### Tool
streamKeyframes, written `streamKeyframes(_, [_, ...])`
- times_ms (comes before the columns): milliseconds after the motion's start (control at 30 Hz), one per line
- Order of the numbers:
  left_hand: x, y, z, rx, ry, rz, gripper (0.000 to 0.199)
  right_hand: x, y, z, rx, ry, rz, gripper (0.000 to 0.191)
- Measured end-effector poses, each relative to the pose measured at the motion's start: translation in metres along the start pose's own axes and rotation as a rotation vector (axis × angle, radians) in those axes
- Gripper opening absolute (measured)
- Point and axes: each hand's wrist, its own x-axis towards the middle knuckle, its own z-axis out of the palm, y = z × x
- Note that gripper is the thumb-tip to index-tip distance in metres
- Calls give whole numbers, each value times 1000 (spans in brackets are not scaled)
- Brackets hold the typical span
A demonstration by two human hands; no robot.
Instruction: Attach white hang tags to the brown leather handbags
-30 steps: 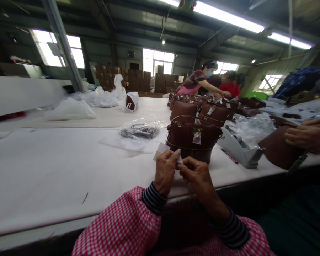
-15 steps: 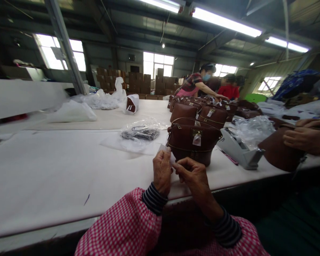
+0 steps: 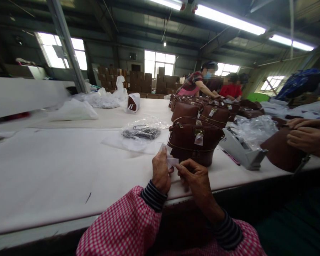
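Observation:
My left hand (image 3: 161,169) is closed on small white paper pieces (image 3: 165,148) that stick out above its thumb. Between my two hands, a white paper strip (image 3: 172,162) stretches sideways, and its right end is pinched by the thumb and forefinger of my right hand (image 3: 194,175). Just behind them, a dark brown leather handbag (image 3: 194,142) stands upright on the white table (image 3: 56,170). A pale tag (image 3: 198,139) hangs from its front. Neither hand is on the bag.
Several more brown handbags (image 3: 188,108) are grouped behind. A grey tape dispenser (image 3: 242,151) stands to the right, near a co-worker's hands (image 3: 309,137) on another brown piece (image 3: 282,151). A clear plastic bag with dark contents (image 3: 141,131) lies left of the bag. Another person (image 3: 198,81) leans across the far side.
The white strip between my hands has come out further and shows more plainly. My right hand has shifted slightly right. The view has moved a little.

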Motion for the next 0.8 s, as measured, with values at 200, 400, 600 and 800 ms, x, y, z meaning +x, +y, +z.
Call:
streamKeyframes(200, [-2, 4, 2, -9, 16, -30, 51, 1, 3, -1, -102, -82, -105, 29])
streamKeyframes(400, [-2, 5, 3, -30, -11, -52, 53, -2, 12, 3, -285, -139, -299, 23])
streamKeyframes(600, [-6, 6, 4, 164, -3, 72, 62, -2, -6, -5, -202, -144, -224, 20])
streamKeyframes(800, [-10, 7, 2, 368, -48, 319, 61, 9, -33, -9, -91, -100, -142, 28])
